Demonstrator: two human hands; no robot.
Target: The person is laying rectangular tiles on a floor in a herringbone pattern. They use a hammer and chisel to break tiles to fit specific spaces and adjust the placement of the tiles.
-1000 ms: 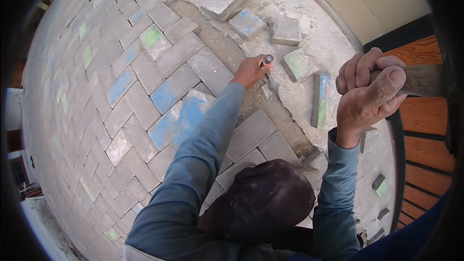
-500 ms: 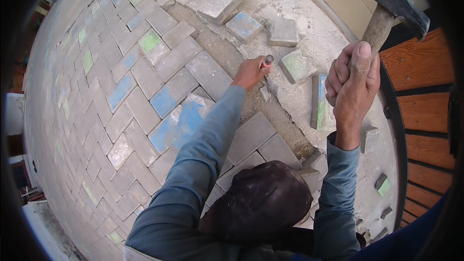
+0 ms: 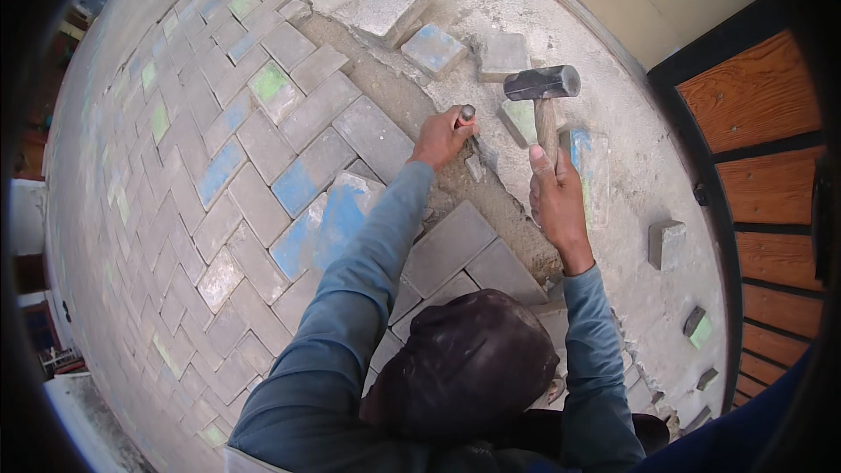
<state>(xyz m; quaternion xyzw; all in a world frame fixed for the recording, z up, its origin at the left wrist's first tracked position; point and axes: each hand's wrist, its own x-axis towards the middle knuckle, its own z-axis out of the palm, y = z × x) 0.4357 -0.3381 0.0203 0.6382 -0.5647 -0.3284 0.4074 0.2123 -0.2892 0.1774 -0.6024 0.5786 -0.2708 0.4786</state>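
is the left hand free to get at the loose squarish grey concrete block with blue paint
Probably not right now: the left hand grips a grey metal-topped tool, though nothing visible stands between it and the blue-painted block.

**Bright, diffuse daylight inside a dark fisheye rim**

Soft daylight seems to fall from above, spread evenly over the matte grey rectangular paving blocks. The rough, whitish concrete strip is the palest large surface, its fine texture partly washed out. Shadows are weak: the thick, light-grey rectangular slab simply has a darker side face. The dark-headed, wooden-handled hammer shows legible edges and a faint sheen on its metal. Toward the rim, straight lines bow, plainly along the black-framed orange-brown wooden slats. Far-left detail turns small and mushy, and black vignetting swallows the corners.
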